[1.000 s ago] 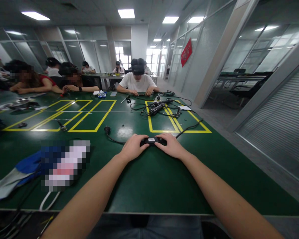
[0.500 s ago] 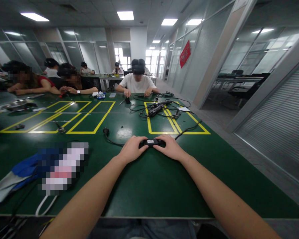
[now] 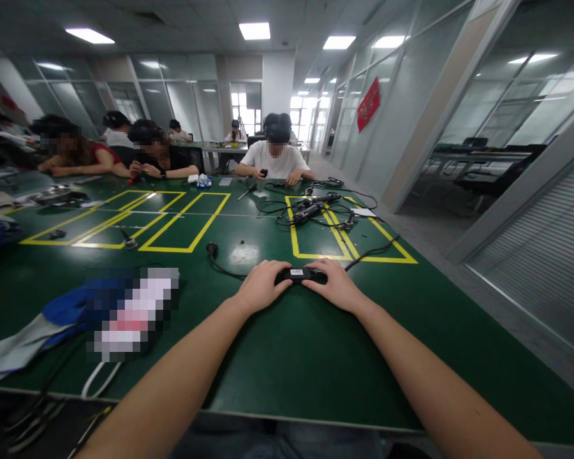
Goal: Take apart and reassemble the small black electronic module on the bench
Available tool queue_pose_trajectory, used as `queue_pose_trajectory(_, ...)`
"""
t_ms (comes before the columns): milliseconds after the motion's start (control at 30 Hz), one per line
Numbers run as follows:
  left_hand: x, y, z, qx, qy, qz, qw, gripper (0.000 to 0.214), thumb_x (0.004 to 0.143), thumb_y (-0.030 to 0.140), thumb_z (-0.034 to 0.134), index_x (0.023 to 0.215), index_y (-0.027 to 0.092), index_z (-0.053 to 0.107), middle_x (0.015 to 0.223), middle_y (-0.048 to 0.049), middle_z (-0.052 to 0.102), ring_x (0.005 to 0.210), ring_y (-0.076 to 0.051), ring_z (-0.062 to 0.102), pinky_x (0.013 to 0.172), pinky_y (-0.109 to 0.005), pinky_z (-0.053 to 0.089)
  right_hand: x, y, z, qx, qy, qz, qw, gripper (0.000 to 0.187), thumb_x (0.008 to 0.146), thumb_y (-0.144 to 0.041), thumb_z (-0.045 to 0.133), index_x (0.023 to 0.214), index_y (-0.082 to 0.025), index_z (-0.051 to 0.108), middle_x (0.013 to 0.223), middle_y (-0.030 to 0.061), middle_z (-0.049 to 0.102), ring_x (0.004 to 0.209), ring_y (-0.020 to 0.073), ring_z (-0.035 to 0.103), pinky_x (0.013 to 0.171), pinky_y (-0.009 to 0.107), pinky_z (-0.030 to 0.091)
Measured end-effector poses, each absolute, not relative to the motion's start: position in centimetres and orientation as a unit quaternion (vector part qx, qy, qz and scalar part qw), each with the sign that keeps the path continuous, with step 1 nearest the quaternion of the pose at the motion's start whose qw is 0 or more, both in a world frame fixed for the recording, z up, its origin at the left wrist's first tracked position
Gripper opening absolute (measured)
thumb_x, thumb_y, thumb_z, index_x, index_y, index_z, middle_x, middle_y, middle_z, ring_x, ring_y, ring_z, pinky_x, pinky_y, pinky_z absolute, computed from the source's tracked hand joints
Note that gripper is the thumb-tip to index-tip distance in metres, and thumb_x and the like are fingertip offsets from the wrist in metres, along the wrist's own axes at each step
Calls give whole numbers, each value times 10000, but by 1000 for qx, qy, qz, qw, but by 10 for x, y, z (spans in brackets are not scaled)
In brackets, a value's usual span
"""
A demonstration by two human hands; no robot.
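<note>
Between my two hands, low over the green table (image 3: 287, 370), is a black box-shaped device (image 3: 298, 273) with a white label and a cable at each end, like a power adapter. My left hand (image 3: 264, 286) grips its left end, thumb in front and fingers behind. Its right end is pinched the same way by my right hand (image 3: 332, 285). From the left a short cord (image 3: 227, 271) runs to a round black plug (image 3: 212, 249) on the table. Another cable (image 3: 373, 250) leads off to the right and back. Parts of both ends are covered by my fingers.
Behind my hands, a tangle of black cables and devices (image 3: 310, 209) lies across yellow tape rectangles (image 3: 294, 239). To the left are a blue and grey cloth item (image 3: 64, 309) and a blurred-out object with a white loop (image 3: 100, 380). A co-worker in a white shirt (image 3: 275, 159) sits opposite.
The view has turned slightly left, so everything shifts right. My hands keep their hold on the black device. The co-worker opposite has lifted a small dark object off the table.
</note>
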State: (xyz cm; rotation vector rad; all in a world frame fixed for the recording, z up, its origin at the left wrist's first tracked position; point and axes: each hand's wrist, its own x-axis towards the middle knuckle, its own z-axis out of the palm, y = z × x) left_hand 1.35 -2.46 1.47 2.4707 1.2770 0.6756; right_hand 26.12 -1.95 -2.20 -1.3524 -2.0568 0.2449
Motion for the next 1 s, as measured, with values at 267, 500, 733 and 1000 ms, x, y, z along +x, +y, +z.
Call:
queue_pose_trajectory(267,12,-24,14,852,443,237,144,350,987,325,694,1327,246,718,1259,-90,773,1170,-292,688,1068,-449,541,261,-19,-17,-508,-786,124,330,315,871,-410,840,1155,-278,808,1141,89,749,1131,305,681,1051,503,541)
queue_pose_trajectory(500,10,-22,12,854,441,239,136,376,977,310,709,1348,244,701,1260,-94,761,1172,-286,690,1083,-446,539,259,-21,-15,-518,-780,114,334,347,837,-384,873,1157,-268,809,1141,85,767,1119,301,689,1029,482,551)
queue_pose_trajectory(733,11,-21,12,853,443,240,136,349,998,324,672,1333,232,709,1259,-102,766,1169,-286,692,1086,-453,536,260,-18,-19,-514,-790,97,319,304,914,-423,804,1181,-277,812,1169,102,777,1124,309,694,1040,509,549)
queue_pose_trajectory(1000,11,-22,12,852,436,250,144,347,970,300,712,1312,242,714,1234,-91,760,1154,-280,700,1075,-439,542,259,-18,-19,-513,-782,110,335,361,842,-399,863,1177,-278,807,1170,90,787,1114,304,707,1024,503,559)
